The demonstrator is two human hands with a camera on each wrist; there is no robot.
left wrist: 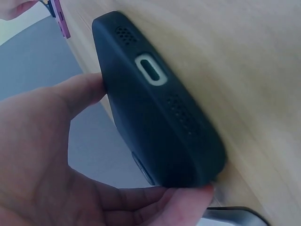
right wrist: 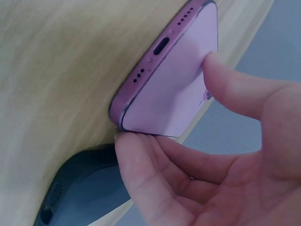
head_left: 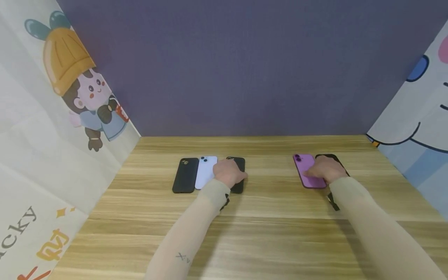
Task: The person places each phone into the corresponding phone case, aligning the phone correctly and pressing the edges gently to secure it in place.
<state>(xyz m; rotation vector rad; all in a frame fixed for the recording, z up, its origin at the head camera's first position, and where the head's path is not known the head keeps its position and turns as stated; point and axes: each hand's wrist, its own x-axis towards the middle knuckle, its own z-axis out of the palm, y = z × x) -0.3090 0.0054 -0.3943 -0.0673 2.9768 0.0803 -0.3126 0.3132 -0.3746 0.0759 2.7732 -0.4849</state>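
The left hand's grip pinches a black phone case, the right hand's grip a pink smartphone. Along the wood-grain counter, a pale smartphone and second black case lie left; a third black case sits right of the pink one.

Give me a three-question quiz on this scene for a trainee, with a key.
1. Which grip pinches the pink phone?
2. True or false: in the head view, the pale phone lies between one black case and another.
3. Counting phones and cases together, how many show in the head view?

Key:
1. The right grip.
2. True.
3. Five.
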